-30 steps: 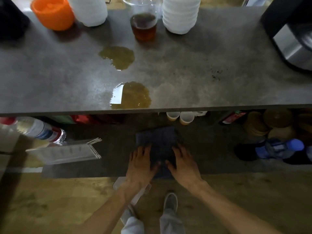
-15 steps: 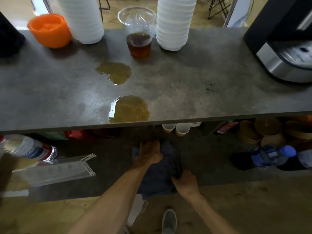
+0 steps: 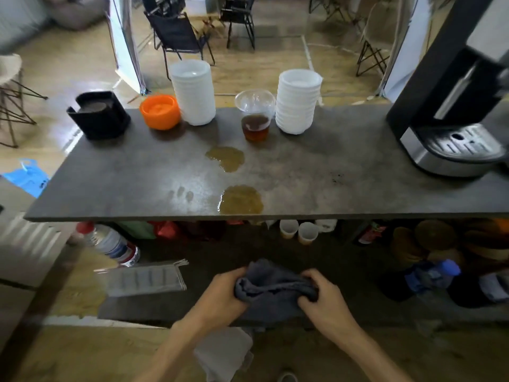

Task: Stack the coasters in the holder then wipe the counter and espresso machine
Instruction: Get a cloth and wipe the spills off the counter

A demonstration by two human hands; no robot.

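Observation:
A bunched dark grey cloth (image 3: 271,292) hangs between my hands below the counter's front edge, over the lower shelf. My left hand (image 3: 220,297) grips its left side and my right hand (image 3: 325,301) grips its right side. On the grey counter (image 3: 124,177) lie two brown spills (image 3: 226,158), the nearer one (image 3: 241,200) at the front edge. A black coaster holder (image 3: 99,114) with coasters in it stands at the far left. The espresso machine (image 3: 451,117) stands at the far right.
An orange bowl (image 3: 159,111), two stacks of white bowls (image 3: 192,92) and a clear cup of brown drink (image 3: 255,117) line the counter's back. The lower shelf holds a water bottle (image 3: 110,242), paper cups (image 3: 297,231), a packet of straws (image 3: 143,279) and a blue spray bottle (image 3: 432,274).
Both hands went from lying flat on the folded cloth on the lower shelf to gathering it and lifting it, bunched. The view has tilted up, showing more of the counter.

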